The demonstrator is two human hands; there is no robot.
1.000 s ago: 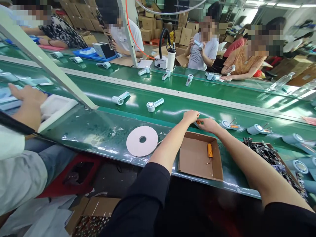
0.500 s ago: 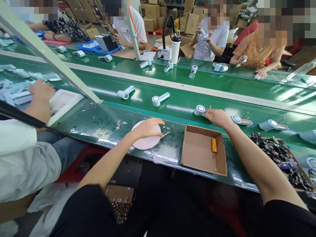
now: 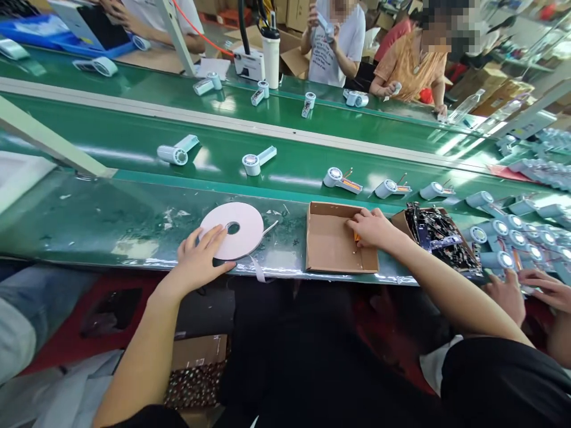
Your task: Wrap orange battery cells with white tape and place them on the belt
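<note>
My left hand (image 3: 200, 258) rests with fingers spread on the near left edge of a white roll of tape (image 3: 250, 223), which lies flat on the bench with a loose strip at its right. My right hand (image 3: 372, 229) reaches into a shallow cardboard box (image 3: 323, 246). Its fingers close on an orange battery (image 3: 356, 236), mostly hidden beneath them. Beyond the box, a light-blue handheld fan housing (image 3: 341, 179) with an orange battery and wires lies on the green belt.
Fan housings without batteries, such as one fan housing (image 3: 259, 160), lie farther left on the belt (image 3: 214, 134). Right of the box stands a carton of circuit boards (image 3: 441, 238). A co-worker's hands (image 3: 508, 297) work at the right beside several fans. A metal post (image 3: 53, 137) slants at left.
My right hand has left the fan housing on the belt and come into the box, onto the battery. My left hand has shifted to the roll's near left edge. The view has turned right.
</note>
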